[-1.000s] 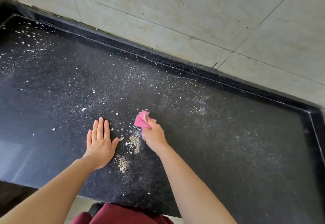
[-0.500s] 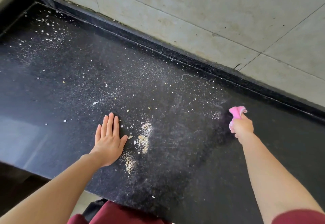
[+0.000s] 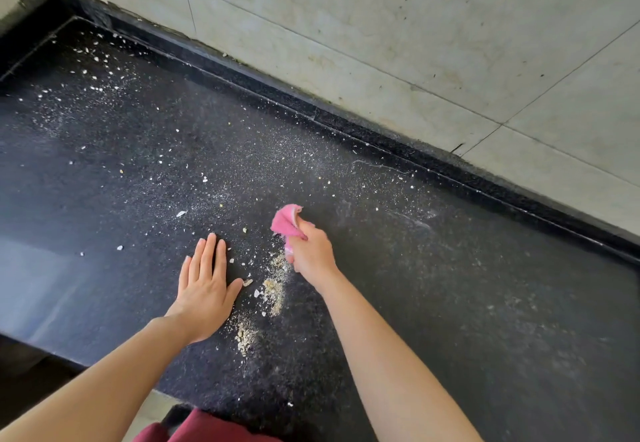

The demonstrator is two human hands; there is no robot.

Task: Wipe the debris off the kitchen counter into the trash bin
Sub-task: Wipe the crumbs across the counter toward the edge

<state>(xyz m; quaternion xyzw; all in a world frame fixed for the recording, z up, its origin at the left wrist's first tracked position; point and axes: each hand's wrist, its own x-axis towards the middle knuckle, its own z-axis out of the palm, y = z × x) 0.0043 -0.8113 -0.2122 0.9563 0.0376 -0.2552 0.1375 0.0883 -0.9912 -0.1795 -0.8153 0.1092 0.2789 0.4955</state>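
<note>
A black speckled counter (image 3: 467,303) carries pale debris. A gathered pile of crumbs (image 3: 272,294) lies near the front edge, between my two hands, with a smaller heap (image 3: 245,337) closer to the edge. Loose white flecks (image 3: 93,74) are scattered toward the far left corner. My right hand (image 3: 311,254) grips a pink cloth (image 3: 285,222), held down on the counter just right of the pile. My left hand (image 3: 207,285) lies flat with straight fingers on the counter, left of the pile. No trash bin is in view.
A pale tiled wall (image 3: 381,43) rises behind a raised black ledge (image 3: 311,112) at the back of the counter. The counter's front edge (image 3: 104,367) runs below my left forearm, with a dark drop beneath. A dark red garment (image 3: 194,429) shows at the bottom.
My right hand swept the pink cloth from the far right back leftward to the crumb pile. My left hand stayed flat in place. The view shifted to the left.
</note>
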